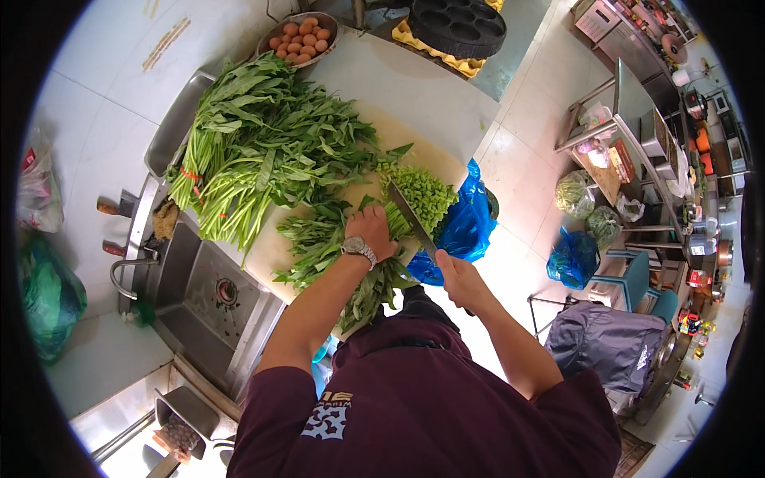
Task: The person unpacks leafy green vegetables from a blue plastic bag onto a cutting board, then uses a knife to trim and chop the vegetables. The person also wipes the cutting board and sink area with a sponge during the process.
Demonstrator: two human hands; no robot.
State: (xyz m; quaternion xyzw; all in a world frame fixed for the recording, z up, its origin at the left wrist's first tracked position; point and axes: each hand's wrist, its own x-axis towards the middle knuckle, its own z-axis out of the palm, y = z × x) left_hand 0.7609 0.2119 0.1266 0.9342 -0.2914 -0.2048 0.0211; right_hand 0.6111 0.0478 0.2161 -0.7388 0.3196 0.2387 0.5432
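My left hand [369, 232], with a wristwatch [357, 245] at the wrist, presses on a bunch of leafy green vegetable [311, 236] lying on the cutting board [269, 239]. In my right hand [459, 279] is the handle of a kitchen knife [412, 220]. Its blade lies across the stems, just right of the left hand. Beyond the blade is a heap of chopped green stems [427, 194]. Bundles of leafy greens [263, 137], some tied with red bands, are piled at the upper left of the board.
A steel sink [209, 305] with a faucet [122, 278] is at the left. A bowl of brown eggs [302, 42] stands at the back, near a black round-welled pan [459, 27]. A blue plastic bag [469, 230] hangs by the board's right edge. Bags and a metal-framed table [642, 149] are farther right.
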